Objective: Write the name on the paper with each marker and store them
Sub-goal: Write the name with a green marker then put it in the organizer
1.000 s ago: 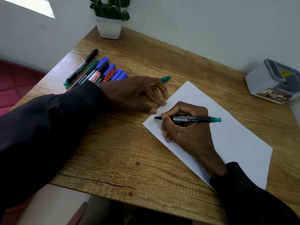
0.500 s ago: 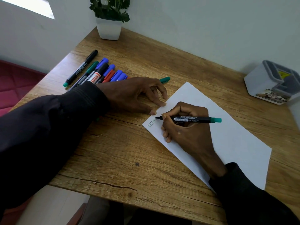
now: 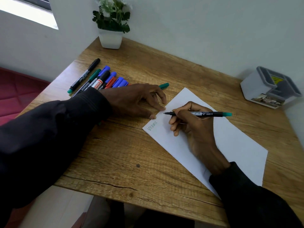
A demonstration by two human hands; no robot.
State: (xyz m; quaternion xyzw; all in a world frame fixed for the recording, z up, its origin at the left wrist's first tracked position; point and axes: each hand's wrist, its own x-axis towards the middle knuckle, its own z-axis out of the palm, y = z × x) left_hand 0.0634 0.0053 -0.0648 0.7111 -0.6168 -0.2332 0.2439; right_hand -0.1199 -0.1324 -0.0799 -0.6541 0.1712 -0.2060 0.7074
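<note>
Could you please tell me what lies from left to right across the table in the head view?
Row of coloured capped markers → left hand → right hand gripping the black green-ended marker → white plastic storage box.

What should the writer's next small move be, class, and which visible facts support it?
Probably capping the green marker. The name already stands in green on the paper, the right hand holds the tip away from it, and what looks like its cap lies just beyond the left hand.
</note>
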